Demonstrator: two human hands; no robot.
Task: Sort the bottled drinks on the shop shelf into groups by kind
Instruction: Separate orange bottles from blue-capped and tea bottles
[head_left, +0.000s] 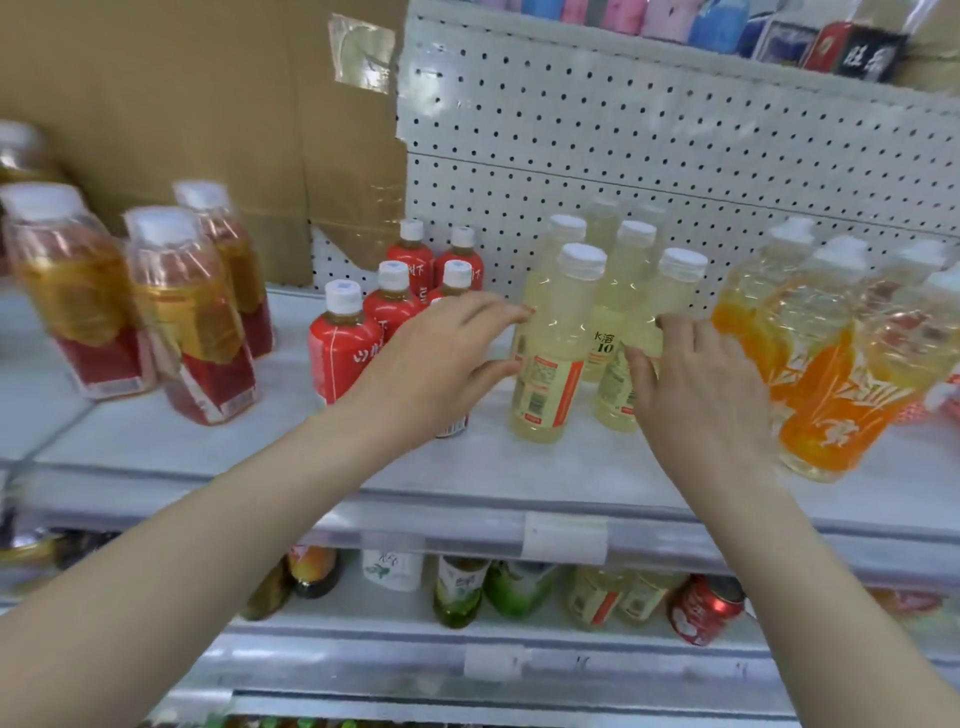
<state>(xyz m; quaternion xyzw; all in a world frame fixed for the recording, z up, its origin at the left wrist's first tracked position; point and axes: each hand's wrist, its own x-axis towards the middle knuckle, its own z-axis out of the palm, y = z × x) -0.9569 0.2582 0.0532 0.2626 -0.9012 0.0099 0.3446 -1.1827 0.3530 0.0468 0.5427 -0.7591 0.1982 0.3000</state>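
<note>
Pale yellow bottles (628, 275) are grouped upright in the middle of the shelf (260, 441), in front of a perforated back panel (623, 130). The left hand (441, 353) is held spread, its fingers nearly straight, with the index fingertip and the thumb tip touching the left side of the front-left yellow bottle (550, 364). The right hand (696, 379) is curled round the front-right yellow bottle (613, 400): the thumb is laid across its label and the fingers are bent against its right shoulder. Red-labelled bottles (348, 348) are gathered just left of the left hand and are partly hidden by it. Orange-labelled bottles (821, 374) are stood just right of the right hand. Larger bottles with gold and red labels (171, 322) are seen well apart at the left end, blurred. Mixed bottles (462, 587) and a red can (706, 608) are lined up on the lower shelf (363, 649).
</note>
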